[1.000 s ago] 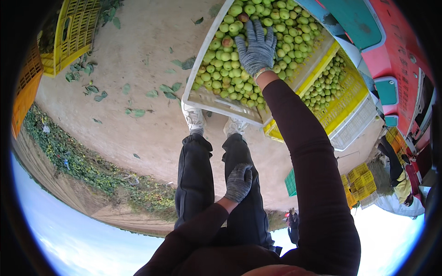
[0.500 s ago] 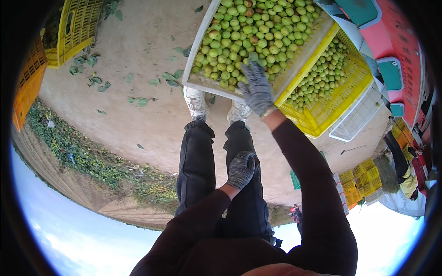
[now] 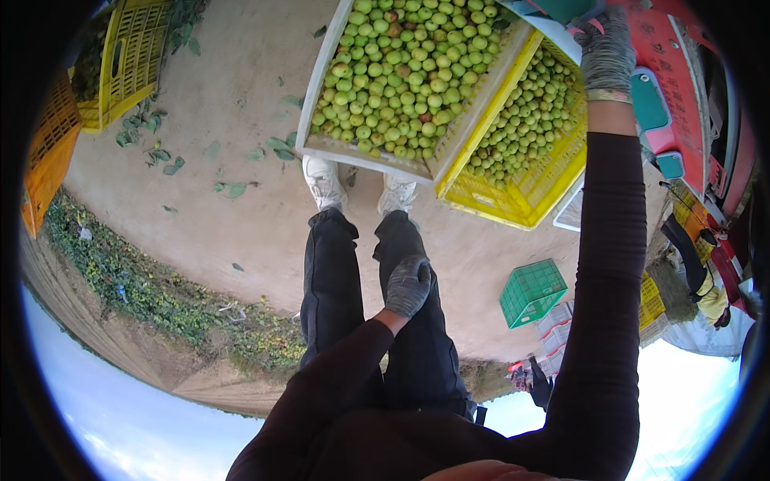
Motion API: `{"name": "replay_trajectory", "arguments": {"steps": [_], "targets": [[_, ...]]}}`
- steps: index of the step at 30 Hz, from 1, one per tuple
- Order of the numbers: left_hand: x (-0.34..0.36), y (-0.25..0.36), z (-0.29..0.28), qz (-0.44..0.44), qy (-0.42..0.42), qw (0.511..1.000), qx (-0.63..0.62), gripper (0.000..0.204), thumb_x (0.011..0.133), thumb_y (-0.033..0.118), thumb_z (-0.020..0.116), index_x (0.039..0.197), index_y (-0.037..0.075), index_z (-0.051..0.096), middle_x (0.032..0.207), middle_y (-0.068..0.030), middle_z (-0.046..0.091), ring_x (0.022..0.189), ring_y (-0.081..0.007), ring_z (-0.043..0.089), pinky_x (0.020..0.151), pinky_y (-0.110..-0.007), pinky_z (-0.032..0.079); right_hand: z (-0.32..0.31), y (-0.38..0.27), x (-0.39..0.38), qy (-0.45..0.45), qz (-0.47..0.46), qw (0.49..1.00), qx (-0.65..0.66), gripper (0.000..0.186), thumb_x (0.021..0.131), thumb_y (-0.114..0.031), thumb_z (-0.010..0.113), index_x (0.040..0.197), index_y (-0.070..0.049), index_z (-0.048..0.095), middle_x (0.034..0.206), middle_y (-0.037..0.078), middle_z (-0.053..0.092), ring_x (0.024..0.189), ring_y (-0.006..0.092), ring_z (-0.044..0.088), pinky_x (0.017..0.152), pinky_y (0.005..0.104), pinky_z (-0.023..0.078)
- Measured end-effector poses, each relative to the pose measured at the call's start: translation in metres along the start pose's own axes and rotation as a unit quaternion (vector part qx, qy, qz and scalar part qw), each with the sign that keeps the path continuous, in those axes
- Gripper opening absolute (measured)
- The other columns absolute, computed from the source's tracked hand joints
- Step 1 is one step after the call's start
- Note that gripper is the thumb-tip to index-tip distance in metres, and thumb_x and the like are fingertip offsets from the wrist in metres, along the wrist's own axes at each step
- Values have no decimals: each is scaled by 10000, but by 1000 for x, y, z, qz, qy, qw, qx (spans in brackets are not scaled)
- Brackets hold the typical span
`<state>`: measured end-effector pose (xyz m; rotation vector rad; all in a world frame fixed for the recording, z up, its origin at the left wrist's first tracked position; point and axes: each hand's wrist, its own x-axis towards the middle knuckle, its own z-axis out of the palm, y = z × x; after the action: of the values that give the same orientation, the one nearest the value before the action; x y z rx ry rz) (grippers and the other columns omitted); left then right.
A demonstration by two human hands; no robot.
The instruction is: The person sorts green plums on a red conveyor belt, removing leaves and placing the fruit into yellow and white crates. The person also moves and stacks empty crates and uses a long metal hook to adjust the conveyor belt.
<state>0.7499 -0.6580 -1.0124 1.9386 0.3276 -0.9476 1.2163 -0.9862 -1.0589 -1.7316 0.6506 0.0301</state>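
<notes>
The green fruit [image 3: 393, 88] lies heaped in a pale tray [image 3: 365, 156], just beyond the person's shoes [image 3: 325, 184]; a yellow crate [image 3: 561, 168] stands right beside it with more fruit [image 3: 513, 128] inside. The gloved right hand [image 3: 607, 60] is at the red machine [image 3: 670, 72], by its teal panels [image 3: 650, 100], fingers bent; something pink shows at the fingertips, and I cannot tell whether they grip it or only touch; the gloved left hand [image 3: 407, 287] rests on the right thigh, fingers loosely extended, holding nothing that shows.

The likeliest trouble looks like spilled fruit; a knock from a leg could send pieces from the heap over the tray's near wall. The glove's loose knit could snag on a panel edge; with the arm at such a stretch and the feet close to the tray, leaning further could cost balance; a sleeve dipping low could catch the yellow crate's rim.
</notes>
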Motion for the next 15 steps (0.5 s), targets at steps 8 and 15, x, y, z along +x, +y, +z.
{"name": "replay_trajectory", "arguments": {"steps": [8,15], "targets": [[0,0,9,-19,-30,999,0,148,866,116,570,967,35,641,911,-186,652,870,-370,627,804,-454,501,37,39,-113,4,85,992,94,481,1053,-309,310,1121,90,570,1202,248,582,1104,347,586,997,420,494],[0,5,10,-21,-32,999,0,142,862,110,575,969,44,641,903,-180,652,868,-367,628,802,-462,499,61,100,-128,-61,-179,954,-230,305,1007,-300,513,1085,-31,634,1109,100,654,914,206,658,808,326,555]]}}
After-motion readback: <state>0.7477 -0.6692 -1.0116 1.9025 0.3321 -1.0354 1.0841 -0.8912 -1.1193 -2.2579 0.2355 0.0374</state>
